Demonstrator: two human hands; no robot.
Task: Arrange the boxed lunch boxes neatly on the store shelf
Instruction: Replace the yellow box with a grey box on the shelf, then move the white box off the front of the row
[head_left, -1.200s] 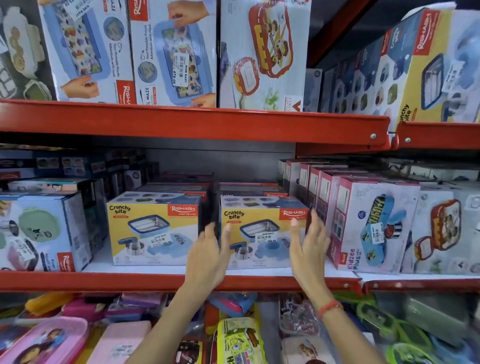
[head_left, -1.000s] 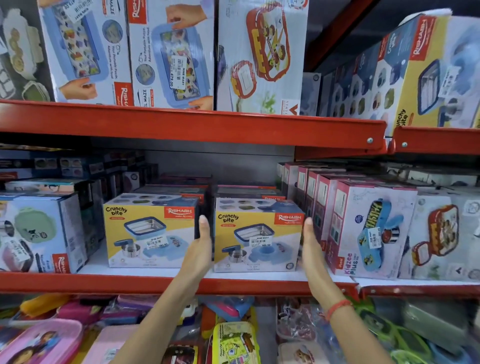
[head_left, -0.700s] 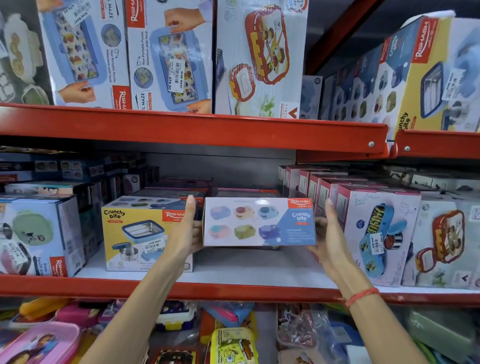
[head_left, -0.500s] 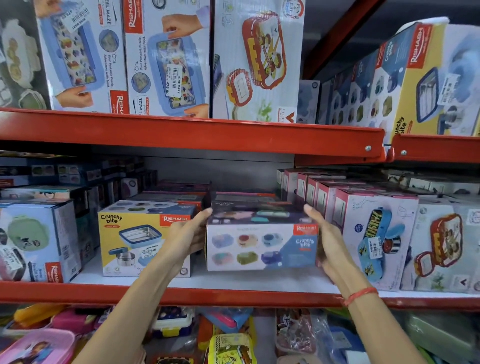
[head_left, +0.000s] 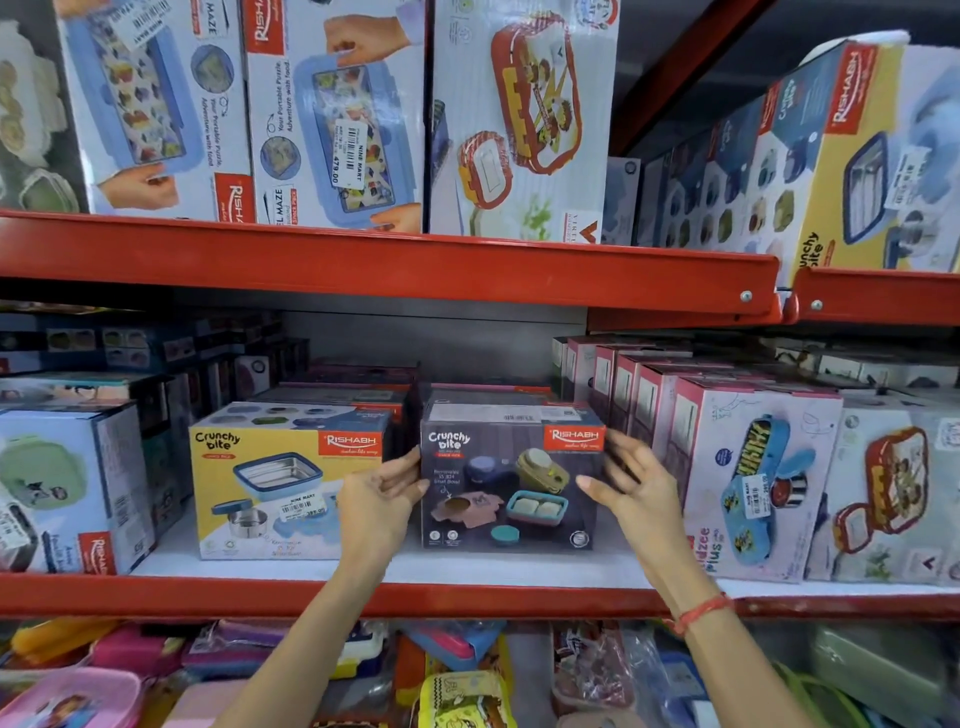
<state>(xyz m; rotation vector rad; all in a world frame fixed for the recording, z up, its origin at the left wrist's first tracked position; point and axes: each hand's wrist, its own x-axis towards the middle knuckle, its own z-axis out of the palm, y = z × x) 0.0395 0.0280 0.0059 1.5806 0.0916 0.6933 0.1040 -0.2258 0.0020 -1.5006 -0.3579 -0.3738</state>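
A dark grey "Crunchy bite" lunch box carton (head_left: 498, 483) stands upright on the middle shelf (head_left: 467, 597), its dark face turned toward me. My left hand (head_left: 379, 499) is at its left edge, fingertips touching the side, fingers loosely spread. My right hand (head_left: 634, 493) hovers at the right edge with fingers apart and blurred; it grips nothing. A matching yellow "Crunchy bite" carton (head_left: 270, 483) stands just to the left, a small gap between the two.
A row of pink-edged Kidzee cartons (head_left: 753, 483) stands close on the right, and a green-printed carton (head_left: 57, 488) on the far left. More cartons fill the upper red shelf (head_left: 363, 260). Loose unboxed lunch boxes (head_left: 457, 696) lie on the level below.
Both hands lifted the right carton, turned it from its yellow face through the pale blue side, and set it back down with the dark face forward. The fingers have since loosened.
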